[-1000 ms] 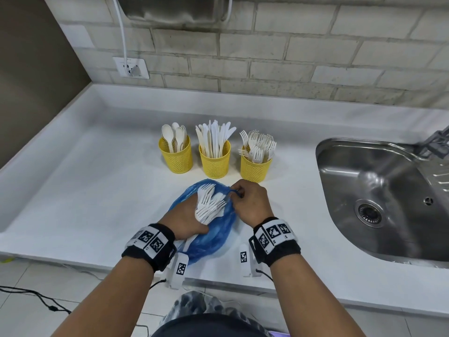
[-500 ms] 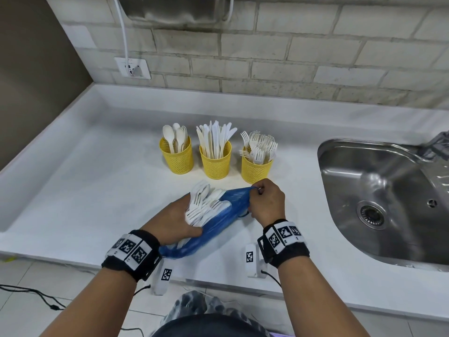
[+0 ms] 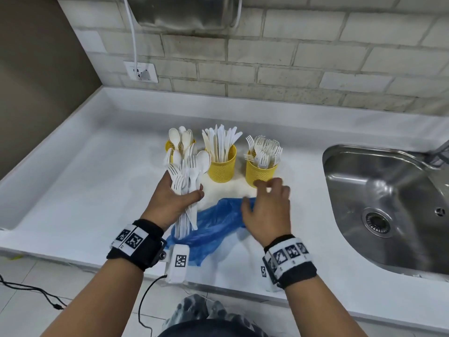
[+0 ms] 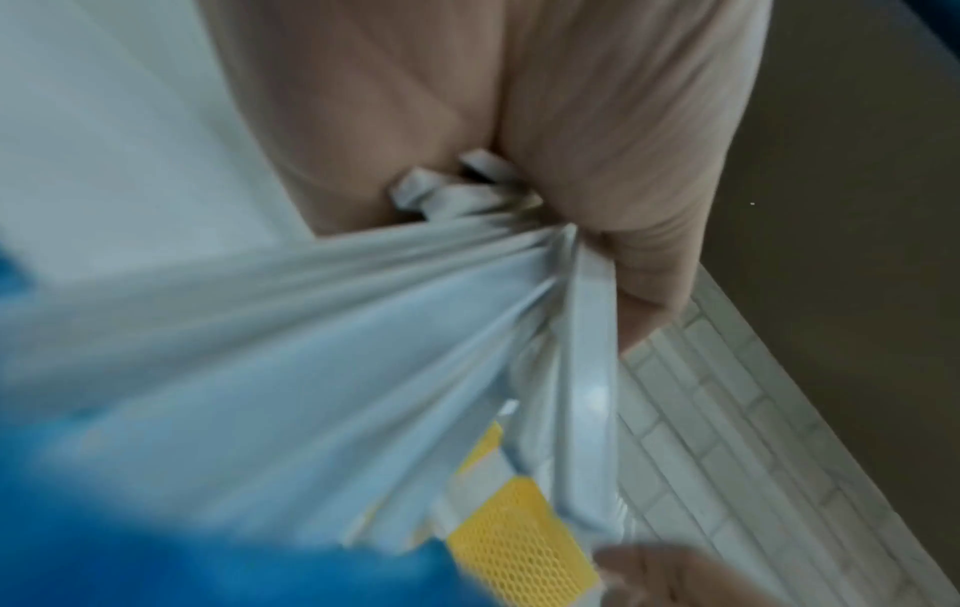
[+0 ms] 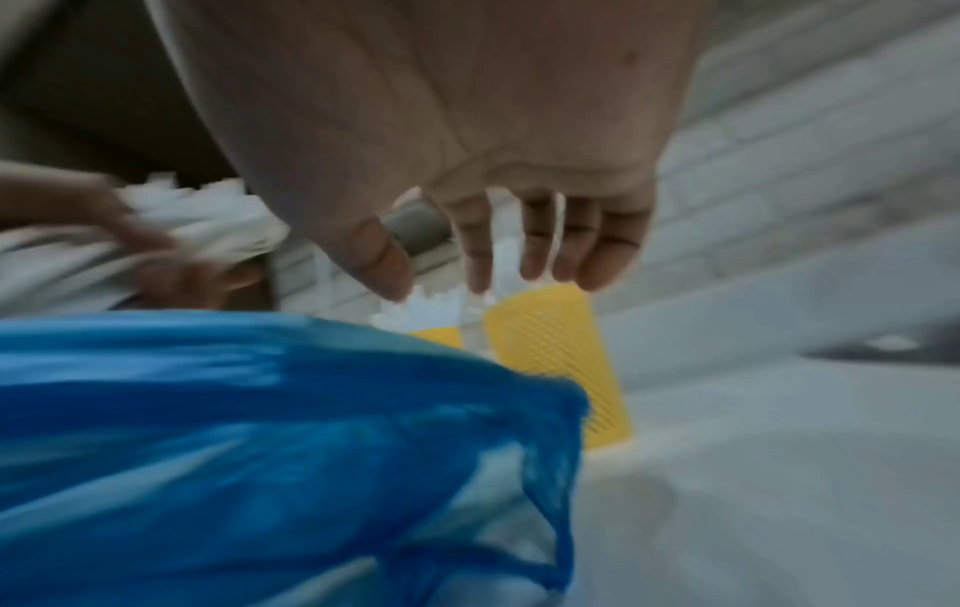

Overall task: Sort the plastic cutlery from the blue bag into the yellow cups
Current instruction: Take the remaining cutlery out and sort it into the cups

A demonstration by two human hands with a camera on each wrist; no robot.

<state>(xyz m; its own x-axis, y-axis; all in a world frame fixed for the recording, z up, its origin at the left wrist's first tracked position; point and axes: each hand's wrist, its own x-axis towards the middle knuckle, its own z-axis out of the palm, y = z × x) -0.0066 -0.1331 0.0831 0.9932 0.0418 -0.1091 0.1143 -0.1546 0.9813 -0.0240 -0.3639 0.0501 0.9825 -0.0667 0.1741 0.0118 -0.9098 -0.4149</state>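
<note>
My left hand [image 3: 181, 194] grips a bundle of white plastic cutlery [image 3: 187, 181], forks and spoons fanned upward, lifted out of the blue bag [image 3: 213, 227] in front of the left yellow cup [image 3: 170, 145]. In the left wrist view the bundle's handles [image 4: 519, 263] fan out of my left hand [image 4: 550, 185]. The bag lies crumpled on the counter. My right hand [image 3: 267, 198] hovers over its right end with fingers spread, holding nothing; its fingers [image 5: 540, 242] show loose above the bag [image 5: 260, 431]. The left cup holds spoons, the middle yellow cup [image 3: 222, 165] knives, the right yellow cup [image 3: 260, 171] forks.
A steel sink [image 3: 388, 210] is set into the white counter [image 3: 73, 186] at the right. A brick wall with a socket [image 3: 141, 71] and cable runs behind the cups. The counter's front edge is just below my wrists.
My left hand has pulled the cutlery bundle up out of the bag and toward the cups. My right hand has let go of the bag's edge and spread its fingers; the bag has dropped flat.
</note>
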